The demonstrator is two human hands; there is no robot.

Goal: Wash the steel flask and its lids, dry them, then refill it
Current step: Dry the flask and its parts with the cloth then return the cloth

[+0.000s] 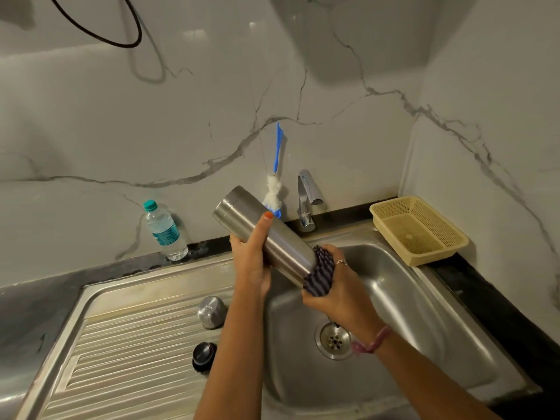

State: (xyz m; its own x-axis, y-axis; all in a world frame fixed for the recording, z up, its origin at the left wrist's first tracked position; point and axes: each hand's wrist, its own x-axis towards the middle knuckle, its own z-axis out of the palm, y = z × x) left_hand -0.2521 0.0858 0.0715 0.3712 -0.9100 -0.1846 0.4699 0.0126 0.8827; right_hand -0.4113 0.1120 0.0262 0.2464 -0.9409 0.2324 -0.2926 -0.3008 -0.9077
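Drying step in hand at frame centre above the sink point(424, 298): steel flask point(266, 234) held tilted in left hand point(251, 262) grip, right hand point(330, 283) grip bunched round striped cloth point(319, 275) at its lower end; lids point(211, 312) at lower centre probably next.

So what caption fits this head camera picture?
Left hand holds steel flask; right hand wipes with striped cloth.

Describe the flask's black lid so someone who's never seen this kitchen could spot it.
Find the steel sink's ribbed draining board, left of the basin. Two lids sit on it near the basin. The black lid is the nearer one, dark and glossy, unlike the silver steel lid behind it.
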